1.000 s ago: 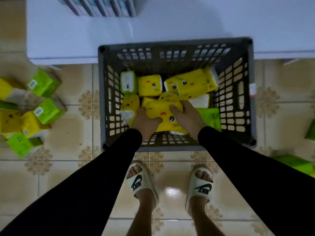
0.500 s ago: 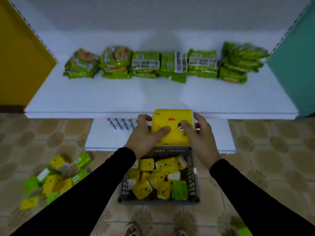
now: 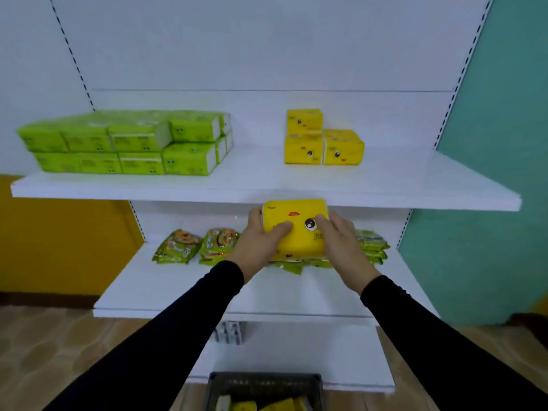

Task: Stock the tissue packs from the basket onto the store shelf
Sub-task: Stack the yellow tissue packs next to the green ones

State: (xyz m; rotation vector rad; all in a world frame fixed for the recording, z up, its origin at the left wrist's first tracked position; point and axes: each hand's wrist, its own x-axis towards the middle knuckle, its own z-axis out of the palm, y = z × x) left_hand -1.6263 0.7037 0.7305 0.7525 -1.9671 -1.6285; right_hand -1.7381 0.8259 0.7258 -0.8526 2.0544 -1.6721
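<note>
**Yellow pack held in front of the top shelf edge**

At the bottom, the basket (image 3: 264, 381) stands on the floor with a few yellow packs inside. Above it, the left hand (image 3: 261, 238) and the right hand (image 3: 341, 241) grasp one yellow pack (image 3: 296, 226) from both sides, thumbs on its front face. The pack is in the air, just below the edge of the top shelf (image 3: 415, 185). Farther back on this shelf stand three yellow packs (image 3: 323, 143) and, to the left, stacked green packs (image 3: 124, 143).

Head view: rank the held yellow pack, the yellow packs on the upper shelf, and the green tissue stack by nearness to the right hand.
1. Held yellow pack, gripped by the right hand.
2. Yellow packs on the upper shelf, above it.
3. Green tissue stack, upper shelf, far left.
</note>
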